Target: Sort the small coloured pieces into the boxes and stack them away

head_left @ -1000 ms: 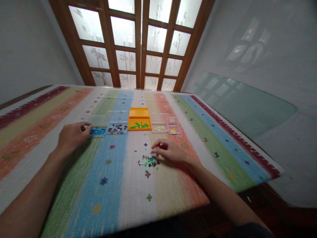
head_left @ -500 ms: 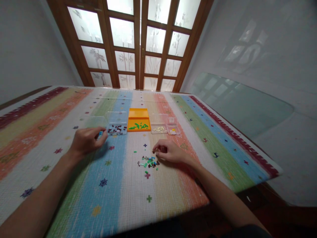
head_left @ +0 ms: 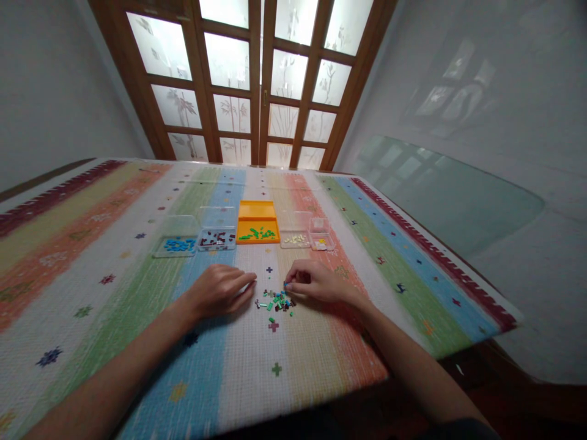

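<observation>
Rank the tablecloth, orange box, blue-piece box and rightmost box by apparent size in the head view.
1. Tablecloth
2. Orange box and blue-piece box: too alike to rank
3. Rightmost box

We had a pile of pieces [head_left: 277, 299] on the cloth [head_left: 192, 379] between our left hand [head_left: 221, 291] and right hand [head_left: 317, 282], boxes [head_left: 258, 242] in a row behind, doors [head_left: 204, 117] beyond.

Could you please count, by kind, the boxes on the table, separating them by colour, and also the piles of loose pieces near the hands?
Clear boxes: 4
Orange box: 1
Loose pile: 1
Total: 6
</observation>
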Tool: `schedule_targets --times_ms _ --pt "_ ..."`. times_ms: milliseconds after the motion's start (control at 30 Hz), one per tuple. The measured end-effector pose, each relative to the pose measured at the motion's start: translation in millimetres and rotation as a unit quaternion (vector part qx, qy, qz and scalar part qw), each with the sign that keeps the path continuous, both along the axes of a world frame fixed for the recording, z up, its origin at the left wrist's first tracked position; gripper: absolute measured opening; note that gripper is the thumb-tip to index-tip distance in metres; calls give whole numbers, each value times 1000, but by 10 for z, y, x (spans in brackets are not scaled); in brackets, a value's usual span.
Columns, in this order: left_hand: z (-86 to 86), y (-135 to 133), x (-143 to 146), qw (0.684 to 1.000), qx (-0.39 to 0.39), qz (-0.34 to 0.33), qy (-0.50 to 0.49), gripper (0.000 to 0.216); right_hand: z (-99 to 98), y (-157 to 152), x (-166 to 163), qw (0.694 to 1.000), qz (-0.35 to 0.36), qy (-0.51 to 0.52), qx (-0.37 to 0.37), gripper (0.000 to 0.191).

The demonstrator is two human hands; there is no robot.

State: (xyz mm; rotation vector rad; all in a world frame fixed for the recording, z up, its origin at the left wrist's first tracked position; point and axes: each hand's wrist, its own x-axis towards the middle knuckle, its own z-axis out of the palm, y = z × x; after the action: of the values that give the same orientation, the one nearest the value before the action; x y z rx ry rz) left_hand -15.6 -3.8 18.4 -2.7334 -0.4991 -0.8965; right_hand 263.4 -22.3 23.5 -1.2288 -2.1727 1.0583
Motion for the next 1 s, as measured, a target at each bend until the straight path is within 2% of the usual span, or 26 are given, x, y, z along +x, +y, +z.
schedule_targets --times_ms 167,300,567,833,1000 --pt "-38 -171 223 998 17 -49 -24 15 18 -67 -130 991 20 110 -73 24" --pt "-70 -223 305 997 26 -63 -25 22 -17 -97 -206 980 28 164 -111 28" --pt "-112 -210 297 998 23 -23 -59 18 -91 -86 -237 971 16 204 -125 29" --pt "-126 -192 288 996 0 -19 -84 13 -79 -77 -236 969 1 222 -106 27" --pt "-95 -61 145 994 -9 43 -100 14 -85 -42 -220 968 -48 223 -105 27"
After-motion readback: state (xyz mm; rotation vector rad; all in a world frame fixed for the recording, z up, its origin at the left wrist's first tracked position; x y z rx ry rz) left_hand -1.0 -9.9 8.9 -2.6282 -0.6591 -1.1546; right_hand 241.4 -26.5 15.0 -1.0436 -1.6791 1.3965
